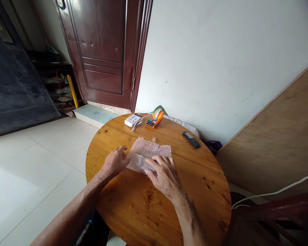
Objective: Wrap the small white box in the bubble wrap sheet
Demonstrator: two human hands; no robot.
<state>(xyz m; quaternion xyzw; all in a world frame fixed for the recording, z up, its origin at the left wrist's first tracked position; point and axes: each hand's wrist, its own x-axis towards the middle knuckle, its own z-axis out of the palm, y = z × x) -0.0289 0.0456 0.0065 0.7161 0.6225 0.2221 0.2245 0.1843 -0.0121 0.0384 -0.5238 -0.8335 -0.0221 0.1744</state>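
A sheet of bubble wrap (151,147) lies on the round wooden table (154,218), with its near part folded over. Under or within that fold is a small greyish rectangular object (149,166); its kind cannot be made out. My right hand (165,174) is on the near right of the wrap, thumb and index finger on either side of this object, the other fingers curled on the plastic. At the wrap's left edge, my left hand (116,160) is open, fingers apart, thumb close to or touching the plastic.
Toward the table's back stand a white box-like device (132,120) with a white cable and an orange tape dispenser (155,119). A dark, blurred-out oblong item (191,139) lies at the right. A white wall (220,68) and a brown door (102,51) rise behind the table.
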